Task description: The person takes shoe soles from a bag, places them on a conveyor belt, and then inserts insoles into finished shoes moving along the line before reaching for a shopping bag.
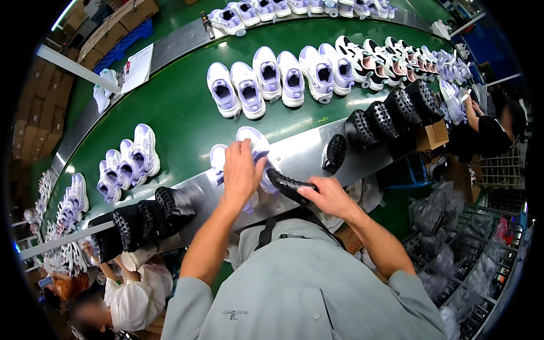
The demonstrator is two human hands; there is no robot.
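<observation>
My left hand (242,173) reaches over a pair of white-and-lavender sneakers at the near edge of the bench. Its fingers and thumb close on the right-hand sneaker (254,137); the other sneaker (217,155) lies partly hidden under the hand and wrist. In my right hand (330,197) is a black shoe tree (288,185) with a studded or perforated surface, pinched at its near end. Its far tip meets the sneaker's near end; whether it is inside the opening, I cannot tell. A single similar shoe tree (334,153) lies on the metal ledge to the right.
Rows of sneakers (266,73) stand on the green belt (175,102). Black shoe trees (382,120) line the metal ledge (300,150) at right, with more (167,205) at left. Co-workers sit at both sides. A wire rack with plastic bags (447,249) stands right.
</observation>
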